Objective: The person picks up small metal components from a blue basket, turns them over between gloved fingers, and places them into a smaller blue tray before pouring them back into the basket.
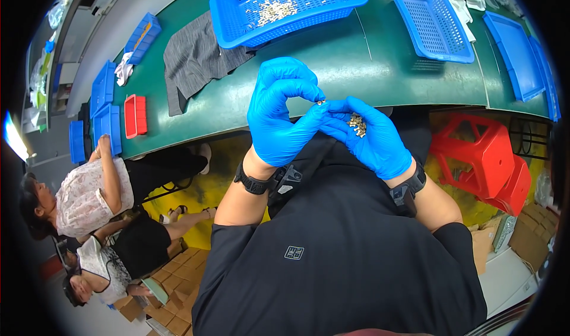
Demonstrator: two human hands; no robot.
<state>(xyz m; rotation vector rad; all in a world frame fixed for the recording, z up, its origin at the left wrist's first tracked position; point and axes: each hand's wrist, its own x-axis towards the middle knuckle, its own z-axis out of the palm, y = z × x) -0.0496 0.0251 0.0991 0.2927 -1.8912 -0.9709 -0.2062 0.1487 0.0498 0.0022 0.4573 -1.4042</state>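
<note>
While both hands meet just near of the green desk (356, 69) edge, the left hand (282, 119), in a blue glove, has its fingers pinched together on one small metal part (321, 102), held up at the fingertips of both hands. Touching it from the right, the right hand (371, 135), also gloved in blue, lies palm up and cupped, with a little heap of metal parts (357, 124) resting in the palm; its fingers curl loosely around the heap rather than clamp it. Each wrist carries a black band.

Far from the hands, on the desk, a blue mesh basket (237, 30) holds a scatter of similar small parts. A second blue basket (436, 24) sits to its right, and a grey cloth (193, 63) lies to its left. Further left stand a small red tray (136, 116) and blue trays. A red stool (484, 158) stands under the desk on the right. At the left two other people sit.
</note>
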